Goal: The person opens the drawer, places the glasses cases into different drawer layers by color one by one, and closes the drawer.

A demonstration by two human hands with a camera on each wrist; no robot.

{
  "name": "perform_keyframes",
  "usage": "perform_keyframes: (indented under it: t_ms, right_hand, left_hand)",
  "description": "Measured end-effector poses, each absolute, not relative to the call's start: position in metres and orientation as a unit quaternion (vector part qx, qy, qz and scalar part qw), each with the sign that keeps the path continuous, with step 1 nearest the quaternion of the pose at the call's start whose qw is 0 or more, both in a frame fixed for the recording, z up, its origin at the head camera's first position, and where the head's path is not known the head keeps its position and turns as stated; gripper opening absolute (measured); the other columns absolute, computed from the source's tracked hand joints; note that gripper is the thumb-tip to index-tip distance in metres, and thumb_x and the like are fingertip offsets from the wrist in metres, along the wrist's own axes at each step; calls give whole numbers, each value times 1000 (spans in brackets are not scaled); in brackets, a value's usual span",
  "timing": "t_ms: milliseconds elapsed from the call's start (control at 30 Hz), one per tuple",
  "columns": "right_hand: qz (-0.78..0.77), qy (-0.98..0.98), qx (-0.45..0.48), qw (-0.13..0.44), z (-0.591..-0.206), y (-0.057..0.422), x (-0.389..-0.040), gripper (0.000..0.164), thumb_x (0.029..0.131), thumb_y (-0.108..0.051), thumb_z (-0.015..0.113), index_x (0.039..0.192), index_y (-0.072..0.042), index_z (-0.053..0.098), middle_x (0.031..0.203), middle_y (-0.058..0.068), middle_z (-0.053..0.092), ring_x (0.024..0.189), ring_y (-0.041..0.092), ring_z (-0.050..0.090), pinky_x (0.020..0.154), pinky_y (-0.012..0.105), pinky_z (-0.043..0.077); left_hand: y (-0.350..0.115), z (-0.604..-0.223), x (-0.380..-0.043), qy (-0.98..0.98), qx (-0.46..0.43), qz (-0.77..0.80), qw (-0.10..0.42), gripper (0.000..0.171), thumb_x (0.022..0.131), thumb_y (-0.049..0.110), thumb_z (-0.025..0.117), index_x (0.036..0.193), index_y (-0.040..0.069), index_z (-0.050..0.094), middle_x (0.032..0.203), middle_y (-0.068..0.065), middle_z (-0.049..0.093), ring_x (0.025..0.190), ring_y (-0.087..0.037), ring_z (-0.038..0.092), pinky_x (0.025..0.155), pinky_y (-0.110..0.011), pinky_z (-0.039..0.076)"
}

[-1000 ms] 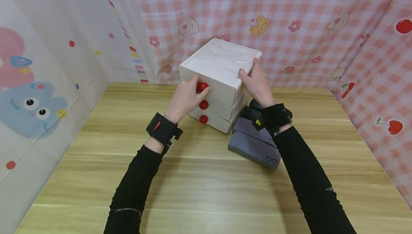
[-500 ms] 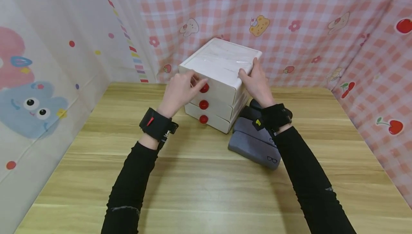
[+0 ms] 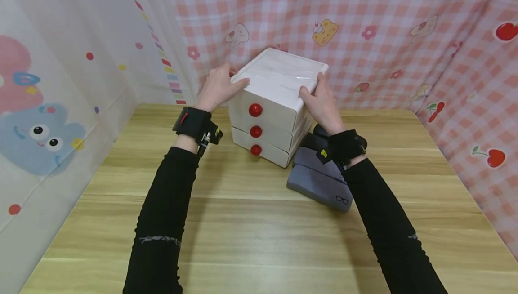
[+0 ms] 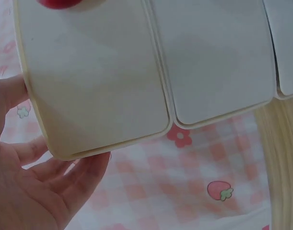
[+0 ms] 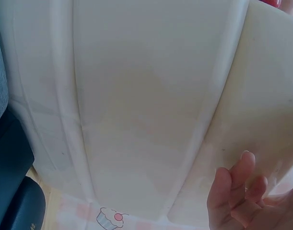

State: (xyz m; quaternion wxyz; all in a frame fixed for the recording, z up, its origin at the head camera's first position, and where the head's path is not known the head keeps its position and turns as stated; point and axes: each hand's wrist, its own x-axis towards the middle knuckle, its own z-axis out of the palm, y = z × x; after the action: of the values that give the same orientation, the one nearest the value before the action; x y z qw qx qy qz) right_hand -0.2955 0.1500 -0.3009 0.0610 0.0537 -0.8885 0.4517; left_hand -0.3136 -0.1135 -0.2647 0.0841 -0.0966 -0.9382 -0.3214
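Note:
A white three-drawer box [image 3: 279,80] stands at the back of the table, turned at an angle, with a round red knob [image 3: 255,110] on each drawer front. All the drawers look closed. My left hand [image 3: 218,87] holds the front left top corner, thumb on the top edge. In the left wrist view its other fingers [image 4: 76,179] bend along the box's side. On the opposite side my right hand [image 3: 323,105] grips the right top edge, its thumb on top. The right wrist view shows the fingertips [image 5: 242,167] against the side wall.
Grey glasses cases [image 3: 317,188] lie on the wooden table [image 3: 251,235] right of the box, partly under the right wrist. Darker cases [image 3: 313,142] sit behind them. A pink checked cloth [image 3: 364,60] hangs close behind the box, and a white printed cloth [image 3: 101,24] at the left.
My left hand has let go of the top red knob and moved up and left onto the box's top left corner. The right hand stays in place.

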Motion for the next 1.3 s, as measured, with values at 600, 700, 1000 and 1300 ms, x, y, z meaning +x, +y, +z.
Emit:
perform_keyframes:
  t_ms: [600,700,1000,1300]
  right_hand:
    - [484,-807,82,328,-320,122,-257,40,93,-25,58,119,6,56,79,8,48,70,12,42,66,18,32]
    - [508,-769,127,367,-329,104,-228,24,94,-18,58,94,6,63,71,15,58,60,11,48,57,16,37]
    - [737,-668,54,-88,-358,65,-205,45,99,-32,49,120,7,58,98,10,69,86,15,65,70,24,54]
    - [839,-487,-99,-223,-381,43,-233,51,99,-34,48,135,0,41,144,24,43,136,36,40,114,41,33]
  left_hand:
    - [-117,-272,-326,-923,-42,-383,-7,42,89,50,58,91,9,50,78,-2,36,74,-17,39,64,-26,31]
    - [-118,-273,-325,-922,-42,-385,-10,43,89,51,57,96,9,50,80,-2,36,75,-17,39,66,-26,31]
    - [-118,-271,-324,-913,-40,-405,-25,61,90,52,56,130,6,50,104,-5,47,95,-20,44,76,-29,35]
    - [-120,-273,-322,-908,-39,-416,-24,60,89,51,57,128,6,50,104,-6,46,96,-21,43,78,-30,35]
